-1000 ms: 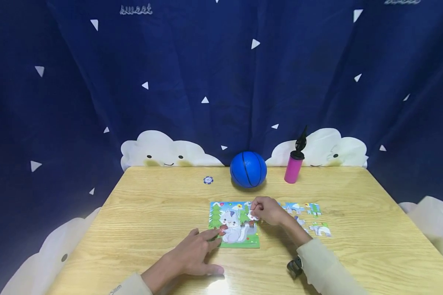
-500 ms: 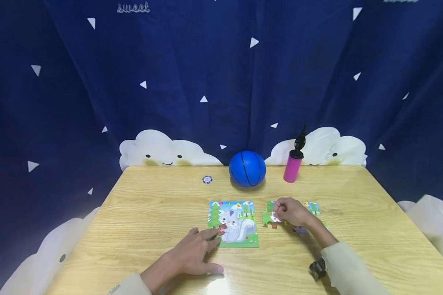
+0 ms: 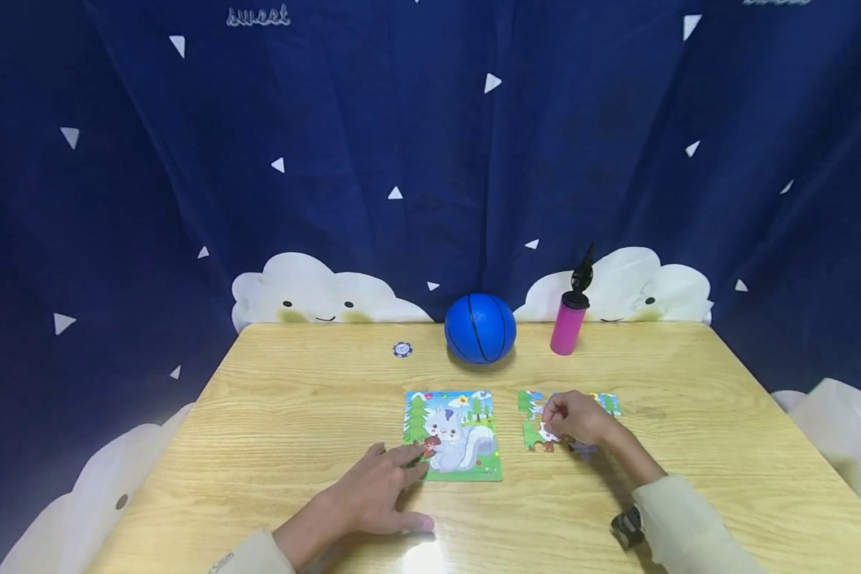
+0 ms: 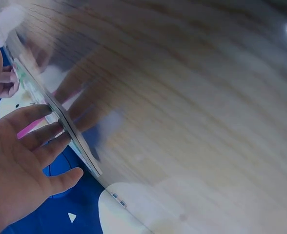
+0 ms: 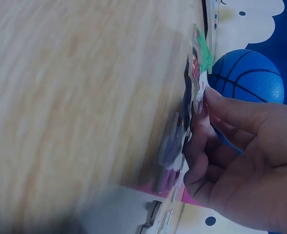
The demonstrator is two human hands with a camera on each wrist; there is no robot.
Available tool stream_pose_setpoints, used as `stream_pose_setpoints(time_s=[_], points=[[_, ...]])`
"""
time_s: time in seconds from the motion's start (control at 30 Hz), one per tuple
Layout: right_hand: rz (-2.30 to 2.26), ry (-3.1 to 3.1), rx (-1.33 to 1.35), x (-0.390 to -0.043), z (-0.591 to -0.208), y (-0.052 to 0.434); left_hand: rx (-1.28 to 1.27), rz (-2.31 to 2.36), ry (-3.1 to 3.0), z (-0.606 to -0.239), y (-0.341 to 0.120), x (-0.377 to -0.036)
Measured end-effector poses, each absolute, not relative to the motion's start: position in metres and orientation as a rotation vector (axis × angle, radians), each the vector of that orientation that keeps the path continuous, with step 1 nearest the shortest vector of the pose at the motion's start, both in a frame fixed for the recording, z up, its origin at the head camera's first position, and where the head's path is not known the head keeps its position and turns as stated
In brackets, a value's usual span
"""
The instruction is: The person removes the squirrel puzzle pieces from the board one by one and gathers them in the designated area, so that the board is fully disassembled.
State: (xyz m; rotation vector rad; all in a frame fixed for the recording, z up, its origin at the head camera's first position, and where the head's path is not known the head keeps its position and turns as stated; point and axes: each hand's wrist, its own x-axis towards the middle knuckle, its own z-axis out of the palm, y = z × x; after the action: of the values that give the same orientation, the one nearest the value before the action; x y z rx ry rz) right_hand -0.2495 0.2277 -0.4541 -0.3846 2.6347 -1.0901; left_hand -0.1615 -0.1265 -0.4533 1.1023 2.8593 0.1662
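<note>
A squirrel picture board (image 3: 462, 442) lies flat in the middle of the head view. My left hand (image 3: 380, 494) rests its spread fingertips on the board's lower left side; the left wrist view shows those fingers (image 4: 46, 139) nearly straight at the board's edge. To the right, my right hand (image 3: 581, 418) pinches a jigsaw piece (image 3: 536, 438) with green, white and brown print between thumb and fingers. The right wrist view shows the same piece (image 5: 202, 73) tilted above the table. Other jigsaw pieces (image 3: 607, 403) lie around and under the right hand, which partly hides them.
Behind the board sits a blue basketball (image 3: 481, 328). A magenta pump (image 3: 568, 328) with a black top stands to its right, and a blue-and-white chip (image 3: 402, 349) lies to its left. A dark blue curtain (image 3: 373, 119) hangs behind the wooden table (image 3: 316, 375).
My right hand has carried the jigsaw piece from over the board's right edge rightward to the other pieces, then slightly lower. My left hand has stayed in place.
</note>
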Motion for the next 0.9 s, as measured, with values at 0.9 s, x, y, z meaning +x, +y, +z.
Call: stream_pose_setpoints(time_s=[0.9], points=[[-1.043, 2.658, -0.524, -0.24, -0.441, 0.177, 1.156, 0.114, 2.844, -0.444, -0.115, -0.166]])
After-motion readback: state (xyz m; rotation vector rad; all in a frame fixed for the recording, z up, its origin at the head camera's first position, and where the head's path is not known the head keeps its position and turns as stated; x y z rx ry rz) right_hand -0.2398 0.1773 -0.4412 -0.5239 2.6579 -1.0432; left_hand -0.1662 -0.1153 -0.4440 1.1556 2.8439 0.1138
